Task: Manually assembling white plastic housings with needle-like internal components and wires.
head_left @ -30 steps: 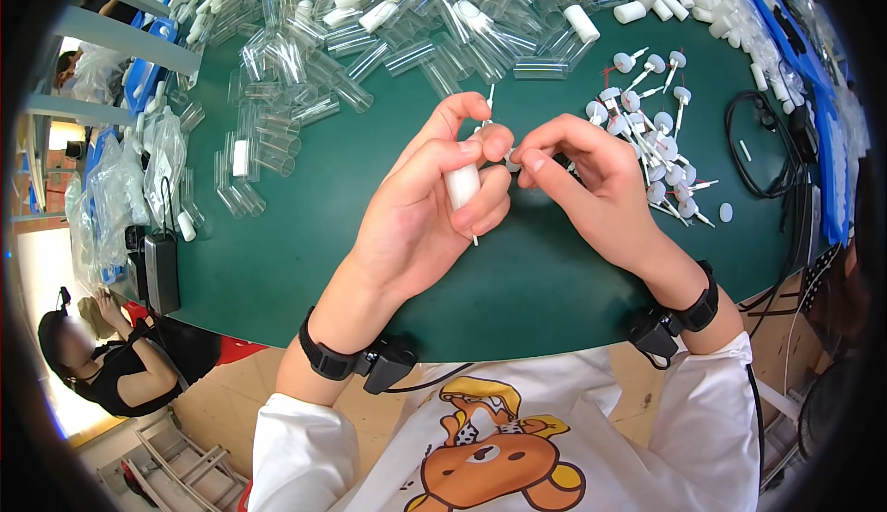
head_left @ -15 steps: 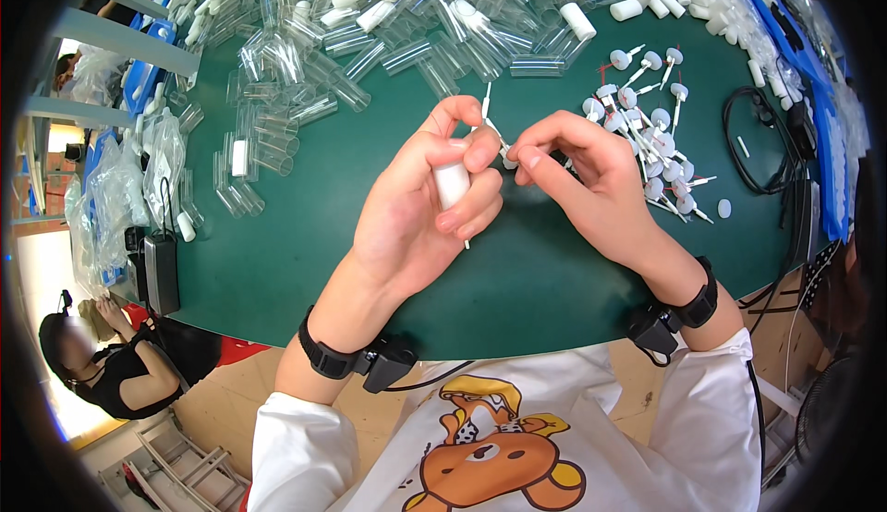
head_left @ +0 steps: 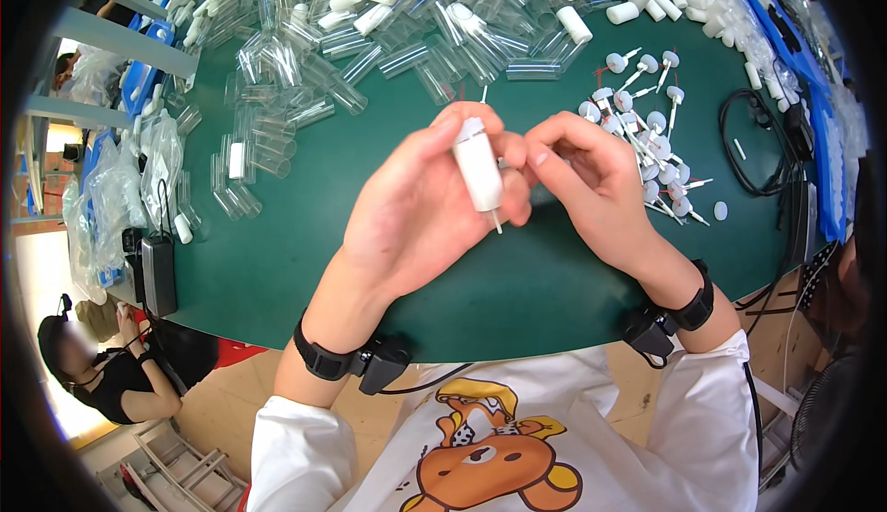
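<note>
Across the palm of my left hand lies a white cylinder, slightly tilted, with a pale cap piece at its top and a thin white rod sticking out below. The left fingers curl behind it and the thumb rests along its upper end. A thin white tip shows just beyond those fingers; what it belongs to is hidden. My right hand is closed in a pinch, its fingertips meeting the left fingertips beside the cylinder. Whatever it pinches cannot be made out.
White disc-ended stems with red wires lie heaped on the green table at right. Clear tubes and white cylinders pile up along the back. A black cable coils at far right. Another person sits at left.
My left hand has turned and its fingers have loosened, so the white cylinder, half covered before, now shows along its length. My right hand keeps its pinch in nearly the same spot.
</note>
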`<state>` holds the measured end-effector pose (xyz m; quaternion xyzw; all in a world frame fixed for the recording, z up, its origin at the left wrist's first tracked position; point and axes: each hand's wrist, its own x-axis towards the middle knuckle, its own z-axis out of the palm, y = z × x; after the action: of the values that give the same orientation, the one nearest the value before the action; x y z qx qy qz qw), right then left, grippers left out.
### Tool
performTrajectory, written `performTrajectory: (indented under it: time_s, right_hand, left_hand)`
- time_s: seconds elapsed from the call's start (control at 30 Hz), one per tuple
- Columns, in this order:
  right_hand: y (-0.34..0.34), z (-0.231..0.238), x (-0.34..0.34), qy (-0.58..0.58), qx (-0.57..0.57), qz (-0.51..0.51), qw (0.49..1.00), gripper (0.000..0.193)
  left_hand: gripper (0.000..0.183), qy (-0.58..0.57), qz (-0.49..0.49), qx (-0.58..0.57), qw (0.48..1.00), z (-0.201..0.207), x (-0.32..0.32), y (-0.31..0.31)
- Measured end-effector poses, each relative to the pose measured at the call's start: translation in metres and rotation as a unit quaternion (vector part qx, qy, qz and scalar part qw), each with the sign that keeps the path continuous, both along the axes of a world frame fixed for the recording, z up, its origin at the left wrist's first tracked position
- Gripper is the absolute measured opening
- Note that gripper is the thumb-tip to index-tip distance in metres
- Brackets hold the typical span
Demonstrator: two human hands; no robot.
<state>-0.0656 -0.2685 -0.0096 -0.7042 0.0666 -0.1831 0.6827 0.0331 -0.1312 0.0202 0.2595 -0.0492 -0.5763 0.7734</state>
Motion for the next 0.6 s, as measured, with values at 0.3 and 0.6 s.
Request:
performTrajectory:
  time_s: [0.3,0.6]
  right_hand:
    - [-0.001,0.005,-0.002,-0.027,0.019,0.027,0.999,0.016]
    - [0.012,0.008,-0.005,-0.043,0.157,0.147,0.976,0.019]
  left_hand:
    - [0.047,0.007,-0.099,-0.12,0.988,-0.017,0.007,0.006]
    - [0.05,-0.004,-0.163,-0.133,0.978,-0.014,0.0,0.006]
